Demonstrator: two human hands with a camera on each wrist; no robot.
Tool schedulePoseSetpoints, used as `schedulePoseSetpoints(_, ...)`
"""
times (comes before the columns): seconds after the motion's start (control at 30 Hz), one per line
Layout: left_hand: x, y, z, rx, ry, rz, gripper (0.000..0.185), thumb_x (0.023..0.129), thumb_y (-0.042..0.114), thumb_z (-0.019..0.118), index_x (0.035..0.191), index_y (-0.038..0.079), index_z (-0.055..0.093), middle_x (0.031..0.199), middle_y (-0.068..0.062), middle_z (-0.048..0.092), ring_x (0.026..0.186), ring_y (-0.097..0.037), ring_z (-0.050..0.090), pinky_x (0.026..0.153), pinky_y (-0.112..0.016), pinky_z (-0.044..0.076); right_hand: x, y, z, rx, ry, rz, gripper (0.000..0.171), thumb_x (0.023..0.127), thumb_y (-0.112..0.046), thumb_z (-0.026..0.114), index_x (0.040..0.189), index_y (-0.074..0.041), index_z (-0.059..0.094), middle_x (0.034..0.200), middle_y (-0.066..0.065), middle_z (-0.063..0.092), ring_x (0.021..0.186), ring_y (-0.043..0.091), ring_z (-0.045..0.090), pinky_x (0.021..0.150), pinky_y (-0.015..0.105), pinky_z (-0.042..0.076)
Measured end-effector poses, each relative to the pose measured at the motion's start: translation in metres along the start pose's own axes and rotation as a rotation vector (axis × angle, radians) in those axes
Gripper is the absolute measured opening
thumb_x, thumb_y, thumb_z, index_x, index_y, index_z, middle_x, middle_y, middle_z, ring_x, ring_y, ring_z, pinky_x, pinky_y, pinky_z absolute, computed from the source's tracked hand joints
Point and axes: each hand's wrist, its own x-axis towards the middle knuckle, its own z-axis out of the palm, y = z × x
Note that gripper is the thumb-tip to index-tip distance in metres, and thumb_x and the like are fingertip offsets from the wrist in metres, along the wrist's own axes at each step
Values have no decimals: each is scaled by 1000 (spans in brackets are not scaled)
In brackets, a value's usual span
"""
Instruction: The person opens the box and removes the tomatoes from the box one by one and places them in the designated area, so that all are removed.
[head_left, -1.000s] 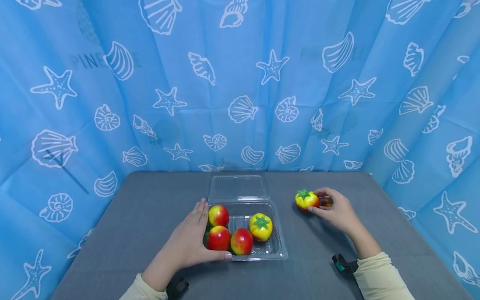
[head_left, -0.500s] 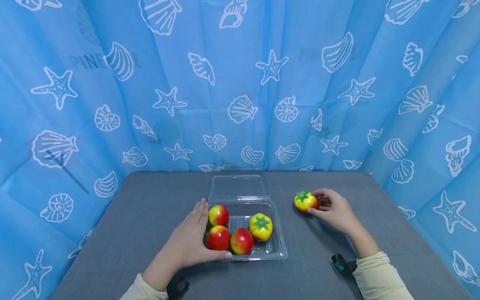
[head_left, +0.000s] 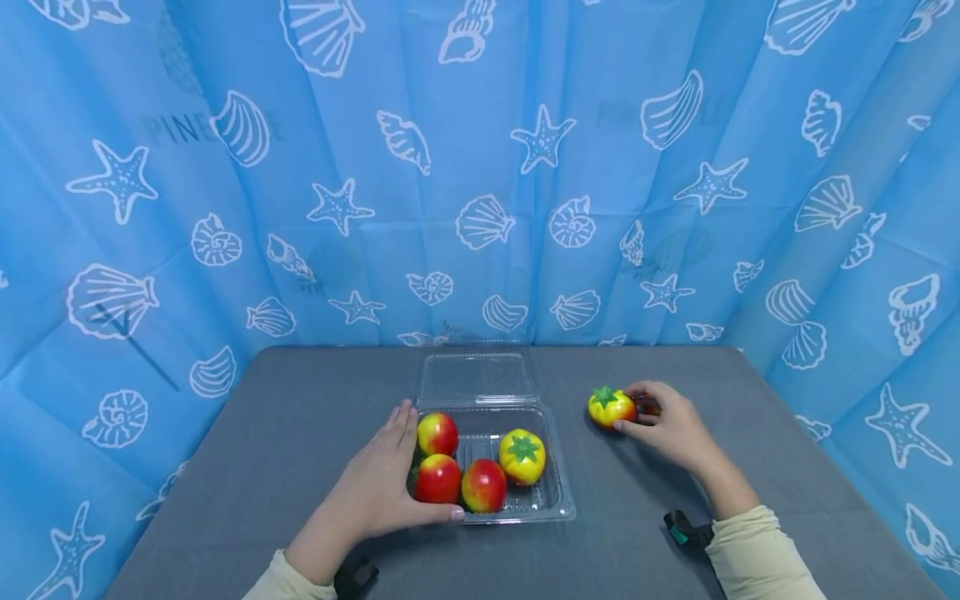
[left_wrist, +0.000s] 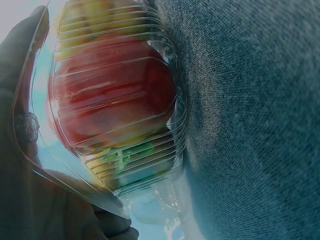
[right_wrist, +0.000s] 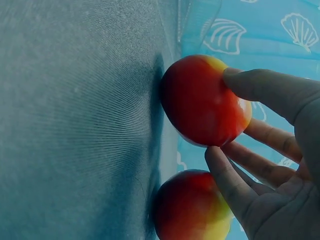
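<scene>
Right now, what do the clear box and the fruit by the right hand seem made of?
Clear box: thin transparent plastic, glossy, ribbed walls showing the fruit inside.
Fruit the right hand touches: probably foam or plastic, an imitation; smooth satin skin, flat painted-looking red-yellow fade, molded green top.

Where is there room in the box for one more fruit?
The clear box has bare floor at its back right, behind the yellow tomato. Its left and front are crowded with three red fruits. Outside, the grey table is bare between the box and the right hand.
</scene>
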Motion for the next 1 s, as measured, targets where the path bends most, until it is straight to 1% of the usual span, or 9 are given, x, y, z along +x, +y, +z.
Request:
schedulePoseSetpoints(0.23, -1, 0, 1, 10, -6, 1, 145, 62, 100, 65, 169, 11, 26, 179, -10, 18, 165, -35, 22, 118, -66, 43, 0, 1, -2, 3, 1, -4, 46, 92, -18, 85, 128, 2, 66, 129, 25, 64, 117, 39, 68, 97, 50, 62)
schedulePoseSetpoints(0.53, 0, 1, 0, -3, -7, 1, 145, 63, 99, 66, 170, 11, 25, 179, -10, 17, 165, -36, 20, 118, -66, 44, 0, 1, -7, -47, 23, -33, 45, 94, -23, 84, 129, 0, 67, 127, 23, 66, 115, 38, 66, 99, 60, 59)
schedulePoseSetpoints(0.8, 1, 1, -1, -3, -5, 11, 143, 63, 98, 66, 170, 10, 25, 179, -10, 18, 165, -37, 21, 118, -66, 44, -1, 2, -7, -56, 38, -46, 42, 94, -19, 84, 128, 0, 68, 126, 23, 66, 115, 39, 67, 98, 60, 59)
schedulePoseSetpoints(1.0, 0, 0, 0, -3, -1, 10, 143, 64, 98, 66, 169, 10, 26, 179, -11, 18, 165, -37, 22, 117, -66, 44, 0, 2, -6, -60, 40, -46, 39, 95, -20, 83, 126, 0, 69, 126, 23, 66, 114, 39, 67, 97, 61, 59)
